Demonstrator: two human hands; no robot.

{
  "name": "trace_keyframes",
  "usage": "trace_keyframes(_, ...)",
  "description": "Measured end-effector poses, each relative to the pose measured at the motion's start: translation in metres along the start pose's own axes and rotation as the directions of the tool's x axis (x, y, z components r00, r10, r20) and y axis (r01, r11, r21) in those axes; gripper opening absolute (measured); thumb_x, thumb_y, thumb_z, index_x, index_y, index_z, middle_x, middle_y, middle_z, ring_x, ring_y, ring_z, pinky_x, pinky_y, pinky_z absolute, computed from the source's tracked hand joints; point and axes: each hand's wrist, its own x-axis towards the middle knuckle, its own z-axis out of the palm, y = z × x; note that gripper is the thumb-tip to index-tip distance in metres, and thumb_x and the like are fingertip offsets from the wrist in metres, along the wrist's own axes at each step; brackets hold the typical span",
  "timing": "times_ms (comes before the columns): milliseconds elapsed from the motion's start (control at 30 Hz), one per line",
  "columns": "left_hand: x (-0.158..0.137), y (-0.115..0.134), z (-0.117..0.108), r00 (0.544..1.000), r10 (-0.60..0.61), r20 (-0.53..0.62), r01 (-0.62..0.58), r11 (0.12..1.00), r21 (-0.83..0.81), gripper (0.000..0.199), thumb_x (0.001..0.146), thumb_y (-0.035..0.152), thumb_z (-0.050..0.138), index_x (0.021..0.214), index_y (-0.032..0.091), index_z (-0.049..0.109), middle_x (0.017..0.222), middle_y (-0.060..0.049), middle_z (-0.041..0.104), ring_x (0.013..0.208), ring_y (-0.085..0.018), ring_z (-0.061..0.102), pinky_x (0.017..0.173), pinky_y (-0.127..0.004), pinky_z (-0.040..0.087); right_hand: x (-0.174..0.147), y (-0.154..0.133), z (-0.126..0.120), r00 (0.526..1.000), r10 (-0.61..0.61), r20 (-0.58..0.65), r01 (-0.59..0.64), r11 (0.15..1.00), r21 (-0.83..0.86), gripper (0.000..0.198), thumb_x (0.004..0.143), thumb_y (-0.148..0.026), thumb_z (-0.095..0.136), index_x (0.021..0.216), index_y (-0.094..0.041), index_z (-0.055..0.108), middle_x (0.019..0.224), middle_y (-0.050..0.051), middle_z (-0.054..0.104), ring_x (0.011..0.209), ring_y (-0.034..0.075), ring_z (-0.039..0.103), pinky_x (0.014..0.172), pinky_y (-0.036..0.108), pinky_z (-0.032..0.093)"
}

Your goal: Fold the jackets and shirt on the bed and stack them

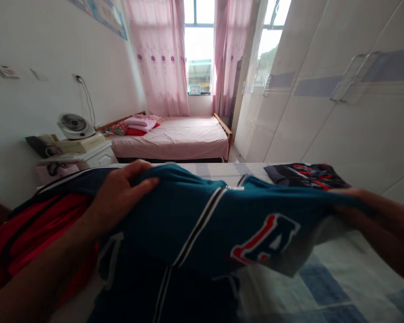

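Head view: teal garment [212,233], apparently being spread out.
Left hand [121,190]: fingers pinching one edge.
Right hand [377,220]: fingers gripping another.
Next move: likely needs even tension.

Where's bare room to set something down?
Checked sheet, between the teal garment, right hand and folded dark clothing. Far bed too, between the pink bedding pile and wooden rail. Crowded: near left, red clothing beside the left hand.

teal garment [170,204], black and white stripe, red and navy letter; held up, stretched sideways
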Motion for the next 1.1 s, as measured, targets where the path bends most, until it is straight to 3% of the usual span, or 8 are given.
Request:
trace_keyframes(100, 0.033, 0.016, -0.007, 0.906, 0.193, -0.377, -0.076, 0.95, 0.302, 0.03, 0.079, 0.041, 0.051, 0.097, 0.02, 0.061, 0.088, -0.001, 0.064, 0.083, -0.018, 0.059, 0.079, -0.032, 0.045, 0.069, -0.009, 0.012, 0.972, -0.107, -0.209, 0.062, 0.976, -0.21, 0.039, 0.089, -0.052, 0.036, 0.1, -0.026, 0.062, 0.09, 0.007, 0.063, 0.084, 0.024, 0.061, 0.075, 0.037, 0.047)
trace_keyframes(167, 0.058, 0.012, 0.004, 0.839, 0.275, -0.469, -0.046, 0.896, 0.443, 0.031, 0.082, 0.037, 0.048, 0.103, 0.018, 0.06, 0.097, -0.005, 0.061, 0.093, -0.021, 0.057, 0.084, -0.036, 0.043, 0.115, -0.013, 0.034, 0.96, -0.15, -0.235, 0.085, 0.96, -0.265, 0.039, 0.091, -0.046, 0.035, 0.102, -0.021, 0.063, 0.089, 0.009, 0.061, 0.088, 0.024, 0.059, 0.077, 0.036, 0.046)
trace_keyframes(233, 0.077, -0.005, 0.021, 0.843, 0.242, -0.48, 0.035, 0.866, 0.498, 0.035, 0.083, 0.034, 0.047, 0.111, 0.016, 0.057, 0.107, -0.011, 0.058, 0.097, -0.025, 0.058, 0.08, -0.037, 0.045, 0.148, -0.013, 0.062, 0.958, -0.12, -0.259, 0.05, 0.964, -0.262, 0.034, 0.088, -0.039, 0.043, 0.106, -0.018, 0.062, 0.098, 0.01, 0.059, 0.091, 0.025, 0.058, 0.077, 0.036, 0.047)
trace_keyframes(400, 0.056, -0.086, 0.05, 0.983, 0.049, -0.178, 0.058, 0.835, 0.548, 0.051, 0.083, 0.041, 0.044, 0.125, 0.013, 0.049, 0.127, -0.017, 0.049, 0.108, -0.031, 0.055, 0.083, -0.038, 0.047, 0.126, -0.001, 0.124, 0.999, 0.012, -0.038, -0.016, 0.994, -0.111, 0.046, 0.084, -0.033, 0.047, 0.125, -0.012, 0.048, 0.12, 0.015, 0.052, 0.092, 0.024, 0.06, 0.081, 0.037, 0.048)
trace_keyframes(533, -0.014, -0.126, 0.05, 0.985, -0.126, 0.116, 0.077, 0.932, 0.355, 0.049, 0.082, 0.045, 0.042, 0.116, 0.013, 0.057, 0.113, -0.011, 0.062, 0.093, -0.023, 0.063, 0.081, -0.031, 0.048, 0.047, 0.022, 0.155, 0.968, 0.162, 0.189, -0.147, 0.985, -0.089, 0.045, 0.083, -0.043, 0.045, 0.118, -0.016, 0.054, 0.116, 0.015, 0.058, 0.097, 0.027, 0.059, 0.079, 0.036, 0.047)
trace_keyframes(800, -0.058, -0.104, 0.049, 0.937, -0.289, 0.194, 0.201, 0.905, 0.375, 0.042, 0.084, 0.042, 0.039, 0.114, 0.02, 0.058, 0.107, -0.01, 0.067, 0.098, -0.026, 0.062, 0.084, -0.035, 0.043, 0.03, 0.028, 0.186, 0.784, 0.392, 0.482, -0.535, 0.82, 0.203, 0.031, 0.071, -0.034, 0.051, 0.092, -0.016, 0.066, 0.067, 0.004, 0.065, 0.064, 0.019, 0.062, 0.06, 0.028, 0.045)
trace_keyframes(967, -0.056, -0.096, 0.061, 0.931, -0.269, 0.247, 0.252, 0.963, 0.099, 0.046, 0.081, 0.044, 0.048, 0.118, 0.019, 0.056, 0.106, -0.01, 0.068, 0.099, -0.027, 0.062, 0.087, -0.035, 0.044, 0.043, 0.004, 0.194, 0.781, 0.353, 0.516, -0.561, 0.76, 0.329, 0.016, 0.067, -0.021, 0.048, 0.076, -0.016, 0.061, 0.052, -0.001, 0.059, 0.045, 0.013, 0.056, 0.041, 0.02, 0.038)
trace_keyframes(1100, -0.056, -0.095, 0.056, 0.95, -0.286, 0.126, 0.302, 0.943, -0.137, 0.05, 0.08, 0.045, 0.051, 0.121, 0.017, 0.054, 0.12, -0.01, 0.062, 0.11, -0.025, 0.058, 0.095, -0.034, 0.042, 0.064, 0.002, 0.17, 0.834, 0.399, 0.38, -0.537, 0.742, 0.4, 0.028, 0.075, -0.023, 0.041, 0.098, -0.016, 0.056, 0.059, 0.0, 0.062, 0.046, 0.013, 0.057, 0.043, 0.022, 0.042)
